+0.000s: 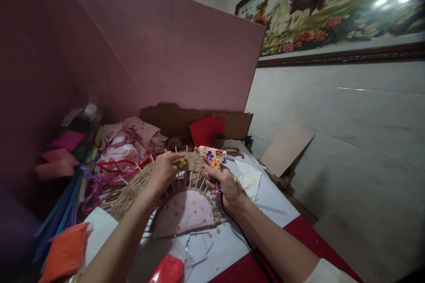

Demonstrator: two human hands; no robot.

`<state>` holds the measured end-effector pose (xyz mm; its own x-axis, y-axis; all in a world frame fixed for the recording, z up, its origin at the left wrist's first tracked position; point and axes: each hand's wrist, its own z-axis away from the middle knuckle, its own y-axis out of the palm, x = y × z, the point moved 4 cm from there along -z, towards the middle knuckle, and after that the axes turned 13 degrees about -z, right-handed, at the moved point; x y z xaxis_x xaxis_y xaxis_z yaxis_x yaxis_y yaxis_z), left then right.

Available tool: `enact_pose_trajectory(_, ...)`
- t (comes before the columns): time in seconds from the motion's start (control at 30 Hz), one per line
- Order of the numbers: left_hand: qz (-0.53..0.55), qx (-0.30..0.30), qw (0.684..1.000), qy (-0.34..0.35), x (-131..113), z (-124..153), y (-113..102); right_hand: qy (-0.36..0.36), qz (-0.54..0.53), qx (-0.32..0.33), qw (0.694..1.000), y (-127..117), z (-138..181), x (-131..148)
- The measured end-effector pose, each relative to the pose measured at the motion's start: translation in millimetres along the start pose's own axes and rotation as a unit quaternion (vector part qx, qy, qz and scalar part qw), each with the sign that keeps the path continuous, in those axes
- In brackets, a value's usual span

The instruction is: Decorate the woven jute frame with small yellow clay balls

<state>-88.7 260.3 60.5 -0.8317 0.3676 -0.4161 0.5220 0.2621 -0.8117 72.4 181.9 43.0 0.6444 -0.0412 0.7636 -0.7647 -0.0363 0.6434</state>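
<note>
My right hand [224, 183] is wrapped around the handle of a flower-patterned hot glue gun [212, 155], whose nozzle points left over the upper rim of a woven twine arch [133, 190]. A black cord runs from the glue gun down past my forearm. My left hand [166, 169] grips the arch near its top, just left of the nozzle; a small yellow spot shows by its fingertips. Thin wooden sticks stick out around the arch's edge and span its inner gap. Inside the arch lies a half-round panel [184, 212] of pale pink cloth with red dots.
Pink dotted cloth [133, 141] and coloured pipe cleaners lie heaped at the left. An orange packet [66, 252] and a red packet [168, 269] are nearer me. Scissors [234, 152], red sheet [207, 130] and cardboard [166, 119] stand or lie at the back. A board [287, 148] leans right.
</note>
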Motion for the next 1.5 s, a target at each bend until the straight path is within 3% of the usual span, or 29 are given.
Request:
enact_pose_trajectory(0.37,-0.226,-0.028,0.972,0.065,-13,17,-7,-0.012,0.004,0.005,1.000,-2,-2,-3)
enact_pose_trajectory(0.5,-0.216,-0.024,0.974,0.065,-10,16,-3,-0.007,0.003,0.003,1.000,-2,-2,-4)
enact_pose_trajectory(0.7,-0.192,-0.084,0.977,0.042,-7,18,-8,-0.017,0.014,0.006,1.000,-2,-1,-3)
enact_pose_trajectory(0.9,-0.241,-0.042,0.968,0.061,-9,20,-5,-0.019,0.022,0.018,0.999,-4,-2,-5)
enact_pose_trajectory(1.07,-0.242,-0.069,0.966,0.060,-7,21,-4,-0.020,0.023,0.015,0.999,-4,-2,-5)
enact_pose_trajectory(1.33,-0.273,-0.055,0.956,0.091,-13,23,-4,-0.019,0.002,0.016,1.000,-1,-1,-4)
enact_pose_trajectory(1.5,-0.247,-0.069,0.964,0.066,-8,21,-4,-0.018,0.001,0.005,1.000,-1,-1,-3)
